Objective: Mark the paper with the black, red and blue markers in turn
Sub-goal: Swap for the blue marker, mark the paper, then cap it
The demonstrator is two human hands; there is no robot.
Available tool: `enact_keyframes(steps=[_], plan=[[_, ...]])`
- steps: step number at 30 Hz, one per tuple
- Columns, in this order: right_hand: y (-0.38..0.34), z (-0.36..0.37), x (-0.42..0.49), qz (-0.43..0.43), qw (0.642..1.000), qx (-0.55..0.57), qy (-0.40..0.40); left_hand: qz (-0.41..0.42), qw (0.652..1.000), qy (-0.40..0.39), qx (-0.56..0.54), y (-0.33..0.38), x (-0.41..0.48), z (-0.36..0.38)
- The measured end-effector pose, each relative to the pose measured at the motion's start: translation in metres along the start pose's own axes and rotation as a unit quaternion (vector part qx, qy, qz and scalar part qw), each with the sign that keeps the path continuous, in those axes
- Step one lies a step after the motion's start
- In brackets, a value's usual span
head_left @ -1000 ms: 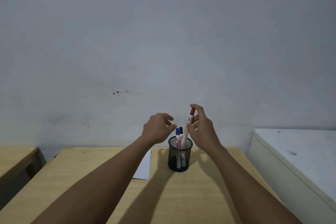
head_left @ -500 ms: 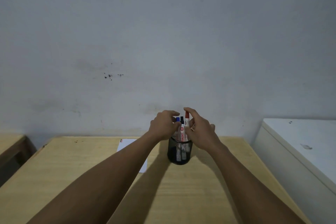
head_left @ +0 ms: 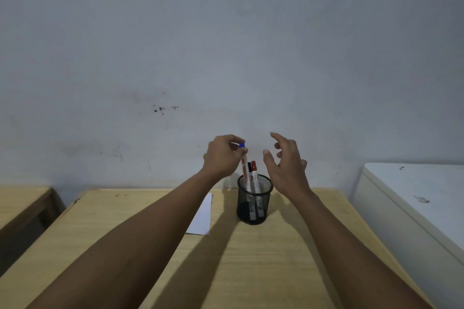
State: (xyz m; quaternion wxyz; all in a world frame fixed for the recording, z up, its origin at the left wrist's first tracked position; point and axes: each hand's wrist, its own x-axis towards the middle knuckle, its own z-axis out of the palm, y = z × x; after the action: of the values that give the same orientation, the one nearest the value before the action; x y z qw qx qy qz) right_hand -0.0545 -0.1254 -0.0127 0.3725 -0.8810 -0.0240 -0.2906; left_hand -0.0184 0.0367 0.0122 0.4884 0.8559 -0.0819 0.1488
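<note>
A black mesh pen cup stands on the wooden desk. The red-capped marker and the black-capped marker stand inside it. My left hand pinches the blue-capped marker near its top, lifted partly out of the cup and higher than the other two. To the right of the cup my right hand hovers with its fingers spread and nothing in them. A white sheet of paper lies left of the cup, partly hidden by my left forearm.
A grey wall rises right behind the desk. A white cabinet stands close on the right, and another wooden desk sits at the left edge.
My right hand set the red marker down into the cup and let go, then drew back to the right. My left hand closed on the blue marker and lifted it.
</note>
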Motion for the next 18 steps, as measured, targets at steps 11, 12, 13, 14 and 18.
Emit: enact_keyframes(steps=[11, 12, 13, 14, 18], plan=[[-0.09, -0.047, -0.02, 0.064, 0.942, 0.296, -0.143, -0.029, 0.968, 0.068, -0.239, 0.071, -0.04, -0.104], [-0.097, -0.051, -0.022, 0.075, 0.93, 0.333, -0.135, -0.031, 0.968, 0.07, -0.239, 0.073, -0.045, -0.112], [-0.103, -0.055, -0.024, 0.095, 0.912, 0.379, -0.123, -0.029, 0.968, 0.066, -0.239, 0.074, -0.05, -0.12], [-0.109, -0.059, -0.024, 0.121, 0.885, 0.435, -0.112, -0.022, 0.971, 0.052, -0.234, 0.075, -0.055, -0.127], [-0.132, -0.066, -0.026, 0.152, 0.8, 0.571, -0.105, 0.022, 0.985, -0.026, -0.17, 0.076, -0.079, -0.148]])
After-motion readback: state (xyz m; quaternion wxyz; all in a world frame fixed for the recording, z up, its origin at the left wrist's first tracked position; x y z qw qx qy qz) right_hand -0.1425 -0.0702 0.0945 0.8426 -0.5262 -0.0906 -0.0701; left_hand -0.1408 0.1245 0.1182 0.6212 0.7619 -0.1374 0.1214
